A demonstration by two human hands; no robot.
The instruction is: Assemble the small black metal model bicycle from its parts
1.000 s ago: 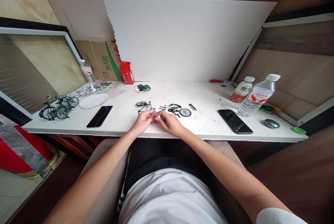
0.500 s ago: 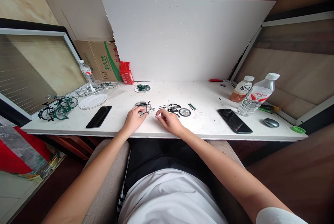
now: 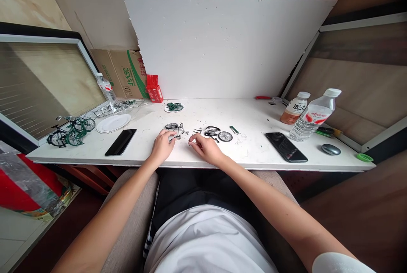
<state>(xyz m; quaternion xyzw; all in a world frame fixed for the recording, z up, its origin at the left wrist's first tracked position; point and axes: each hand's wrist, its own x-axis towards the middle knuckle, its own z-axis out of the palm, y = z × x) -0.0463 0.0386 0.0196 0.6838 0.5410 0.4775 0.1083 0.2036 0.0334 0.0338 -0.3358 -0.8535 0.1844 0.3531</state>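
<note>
On the white surface [image 3: 187,156], a black model bicycle [image 3: 173,126] is lying at the fingertips of the left hand [image 3: 162,145]. The right hand [image 3: 206,148] is hovering between it and a spoked wheel [image 3: 225,136]. From where I'm standing, I can't tell whether either grip is closing on anything.

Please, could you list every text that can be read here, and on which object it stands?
Cardboard box: "北大荒" in green; the red characters are too unclear to read surely.
Brown drink bottle: "炭"; the next character is unclear.
Large water bottle: stylised red lettering, too blurred.
Left-side bottle, small red box: print too small.
</note>
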